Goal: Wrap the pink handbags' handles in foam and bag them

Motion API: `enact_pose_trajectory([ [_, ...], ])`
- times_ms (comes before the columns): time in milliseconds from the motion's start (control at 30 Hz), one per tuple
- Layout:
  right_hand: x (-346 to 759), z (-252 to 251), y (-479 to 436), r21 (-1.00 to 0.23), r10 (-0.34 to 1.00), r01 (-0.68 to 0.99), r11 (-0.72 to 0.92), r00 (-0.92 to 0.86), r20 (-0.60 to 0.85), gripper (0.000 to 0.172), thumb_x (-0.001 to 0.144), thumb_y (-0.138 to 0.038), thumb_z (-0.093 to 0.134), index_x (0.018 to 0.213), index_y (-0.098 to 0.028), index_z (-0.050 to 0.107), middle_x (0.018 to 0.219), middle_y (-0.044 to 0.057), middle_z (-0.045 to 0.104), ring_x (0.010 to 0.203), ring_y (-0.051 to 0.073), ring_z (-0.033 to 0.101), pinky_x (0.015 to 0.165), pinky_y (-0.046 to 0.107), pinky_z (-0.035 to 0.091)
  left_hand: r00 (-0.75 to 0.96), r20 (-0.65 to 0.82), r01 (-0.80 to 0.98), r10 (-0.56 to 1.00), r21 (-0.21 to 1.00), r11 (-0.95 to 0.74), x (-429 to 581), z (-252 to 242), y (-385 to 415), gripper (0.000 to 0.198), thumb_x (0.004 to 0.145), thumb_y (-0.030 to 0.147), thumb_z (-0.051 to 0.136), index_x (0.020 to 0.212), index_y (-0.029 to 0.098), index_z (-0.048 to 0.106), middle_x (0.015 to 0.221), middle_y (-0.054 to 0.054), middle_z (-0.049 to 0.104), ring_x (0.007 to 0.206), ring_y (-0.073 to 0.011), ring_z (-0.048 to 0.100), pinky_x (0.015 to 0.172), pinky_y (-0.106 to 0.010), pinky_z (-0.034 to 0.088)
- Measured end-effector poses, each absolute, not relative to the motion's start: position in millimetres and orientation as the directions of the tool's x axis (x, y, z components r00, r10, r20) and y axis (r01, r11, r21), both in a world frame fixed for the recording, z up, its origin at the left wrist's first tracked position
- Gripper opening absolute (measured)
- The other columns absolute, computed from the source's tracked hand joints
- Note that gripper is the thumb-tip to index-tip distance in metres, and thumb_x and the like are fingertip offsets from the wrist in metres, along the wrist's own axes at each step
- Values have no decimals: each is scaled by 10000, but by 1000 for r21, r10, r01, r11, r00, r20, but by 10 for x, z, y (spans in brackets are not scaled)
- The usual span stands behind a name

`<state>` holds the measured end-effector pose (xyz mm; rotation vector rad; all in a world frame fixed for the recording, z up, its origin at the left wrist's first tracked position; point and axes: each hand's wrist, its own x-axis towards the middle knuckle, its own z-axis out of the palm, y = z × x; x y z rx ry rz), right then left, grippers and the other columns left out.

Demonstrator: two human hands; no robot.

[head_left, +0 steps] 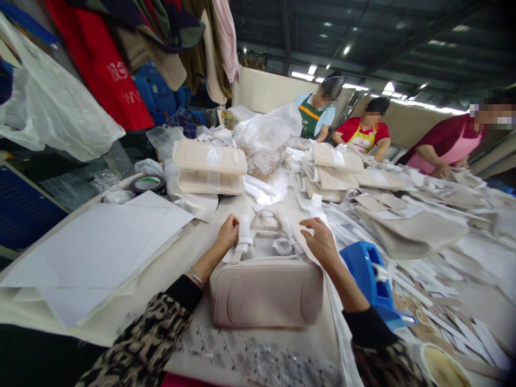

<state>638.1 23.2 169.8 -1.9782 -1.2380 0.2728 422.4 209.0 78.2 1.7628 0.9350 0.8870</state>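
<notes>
A beige handbag point(268, 294) lies on the table in front of me, its base side towards me. Its handle point(264, 215) and straps, wrapped in white film, stretch away from me. At the left of the wrapped handle is my left hand point(228, 231), its fingers closed together; whatever they hold, if anything, is too small to make out. My right hand point(319, 237) is just right of the straps, fingers apart, with nothing in it. Under the bag's near edge lies a printed clear plastic sheet point(258, 352).
White paper sheets point(105, 242) lie at left, beside a tape roll point(148, 184). Stacked beige bags point(209, 161) stand beyond my hands. A blue tape dispenser point(368, 279) is near my right forearm. Strips and bag pieces cover the right side, where several people work farther back.
</notes>
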Motion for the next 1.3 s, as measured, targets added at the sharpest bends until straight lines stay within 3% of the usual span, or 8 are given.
enact_pose_trajectory([
  [133,5875,1951,124,-733,978,668,129,36,205,210,830,-228,556,913,-214,748,945,42,719,857,176,650,799,282,474,522,191,166,831,933,-319,4230,786,2067,88,694,235,585,762,180,592,727,22,533,731,-145,505,669,-235,414],
  [367,5513,1989,504,-617,947,760,206,-314,-70,286,768,-121,544,821,-257,789,763,-23,750,708,153,674,663,226,452,560,193,201,806,912,-358,4207,748,2072,163,720,268,596,683,162,713,718,0,509,761,-164,513,719,-261,429],
  [533,5333,1997,619,-492,946,830,262,-322,-40,411,681,-35,533,858,-301,792,784,-36,760,713,160,673,622,217,417,577,171,217,799,911,-352,4220,740,2076,187,719,268,593,697,149,735,732,-4,505,761,-167,510,716,-262,435],
  [633,5240,1906,624,-485,953,844,231,-297,-63,458,666,-20,492,872,-297,793,798,-22,764,718,170,677,627,230,423,611,159,201,776,916,-346,4175,748,2073,171,687,248,620,745,151,748,774,-5,527,783,-170,533,730,-258,449],
  [800,5237,1747,608,-576,971,809,119,-216,-103,322,742,-113,518,861,-262,778,802,-6,755,739,181,666,666,256,447,634,171,182,754,915,-361,4134,700,2067,192,691,251,635,799,145,753,834,-18,557,818,-176,564,764,-256,462],
  [967,5236,1750,514,-553,955,788,271,-290,54,199,799,-81,474,775,-190,639,775,16,652,723,149,572,671,255,395,613,189,230,767,886,-402,4219,610,2088,219,753,247,563,833,131,730,836,-20,571,814,-180,561,763,-264,469],
  [1167,5216,1838,365,-473,885,751,461,-429,181,207,876,-59,394,799,-190,533,794,35,553,783,172,511,699,287,382,598,207,324,775,821,-470,4247,555,2133,250,789,228,571,1019,169,652,958,-30,577,895,-189,541,850,-293,461],
  [1300,5206,1895,254,-484,917,784,389,-381,120,228,962,-160,357,832,-204,538,829,38,567,770,172,531,705,296,402,583,179,384,793,799,-462,4237,534,2073,234,810,216,567,1037,207,624,991,-34,552,849,-185,550,813,-297,471],
])
